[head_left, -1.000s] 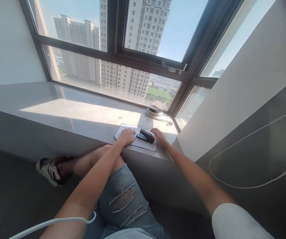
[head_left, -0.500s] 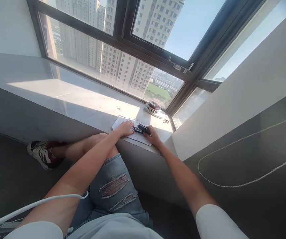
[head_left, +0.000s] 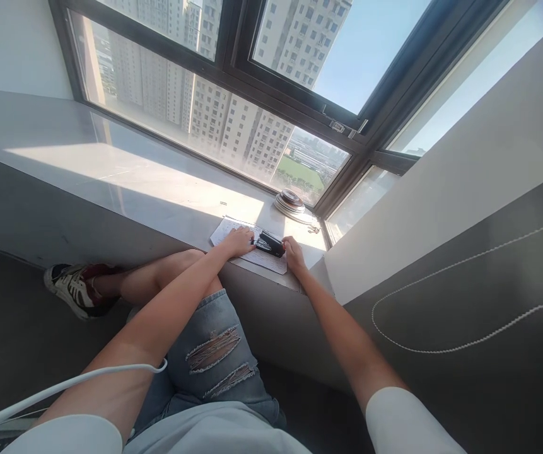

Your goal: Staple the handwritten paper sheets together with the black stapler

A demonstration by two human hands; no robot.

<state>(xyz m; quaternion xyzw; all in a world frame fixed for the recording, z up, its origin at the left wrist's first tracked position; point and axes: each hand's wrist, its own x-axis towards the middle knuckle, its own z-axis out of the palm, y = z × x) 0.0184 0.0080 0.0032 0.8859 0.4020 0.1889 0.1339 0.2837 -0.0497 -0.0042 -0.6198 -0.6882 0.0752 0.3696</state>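
A black stapler [head_left: 271, 244] lies across sheets of paper [head_left: 224, 228] on the windowsill, its two arms appearing slightly apart at the left. My left hand [head_left: 239, 242] rests on the paper, fingers curled around the stapler's left end. At the opposite end my right hand [head_left: 294, 255] is closed, its fingertips on the stapler where a small red spot shows. What lies under the left fingers is hidden, and the writing on the paper is too small to read.
A stack of round dishes or lids [head_left: 291, 203] stands by the window corner, with a small metal item [head_left: 313, 229] near it. The sill's front edge runs above my knee. A white cable [head_left: 63, 388] crosses at lower left; a beaded cord [head_left: 434, 350] hangs at right.
My right hand has shifted from over the stapler's right part to its end, uncovering more of the stapler. My left hand stays at the left end.
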